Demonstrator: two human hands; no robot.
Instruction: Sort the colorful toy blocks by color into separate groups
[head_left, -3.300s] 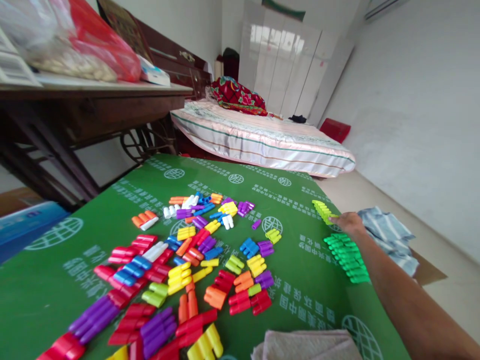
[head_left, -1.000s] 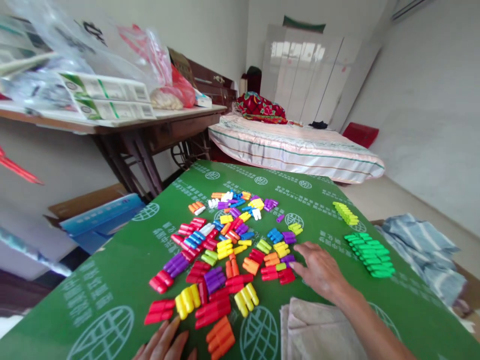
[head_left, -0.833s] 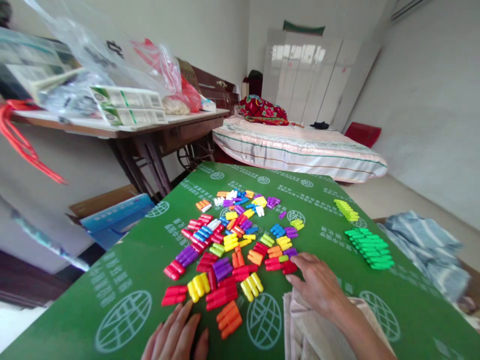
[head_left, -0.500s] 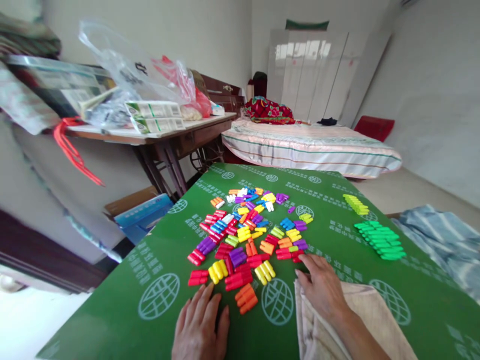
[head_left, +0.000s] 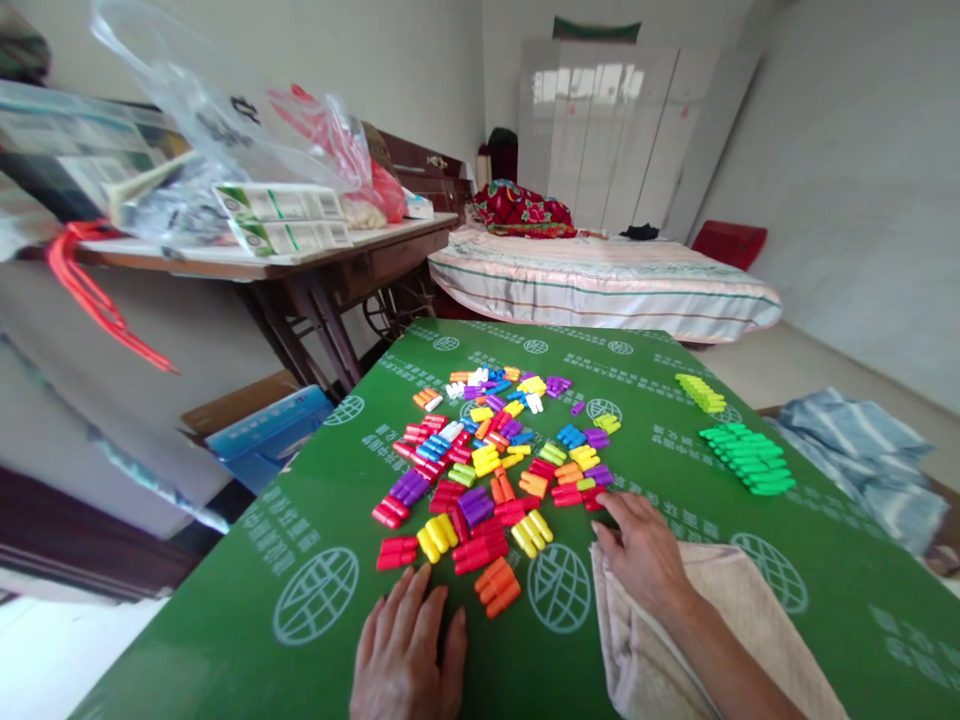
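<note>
Many small plastic pieces in several colours lie scattered over the green table [head_left: 217, 640]. My left hand [head_left: 409, 650] rests flat at the near edge of the pile, fingers apart, its tips just below a red piece [head_left: 396, 552] and a yellow piece [head_left: 437, 537]. To its right lies an orange piece [head_left: 497, 586]. My right hand [head_left: 645, 555] lies on the table with fingers stretched out, its index fingertip at a red piece [head_left: 592, 497] on the pile's right side. Beneath the right wrist and forearm is a folded beige cloth [head_left: 720, 590].
A green row of pieces [head_left: 748, 460] and a yellow-green row [head_left: 700, 393] lie at the table's right. A side table [head_left: 300, 262] with plastic bags and boxes stands left, a bed [head_left: 600, 280] beyond. Blue striped fabric [head_left: 862, 460] is at the right.
The camera view has shifted slightly to the right. Both hands stay in nearly the same places on the table, and the pieces appear unmoved.
</note>
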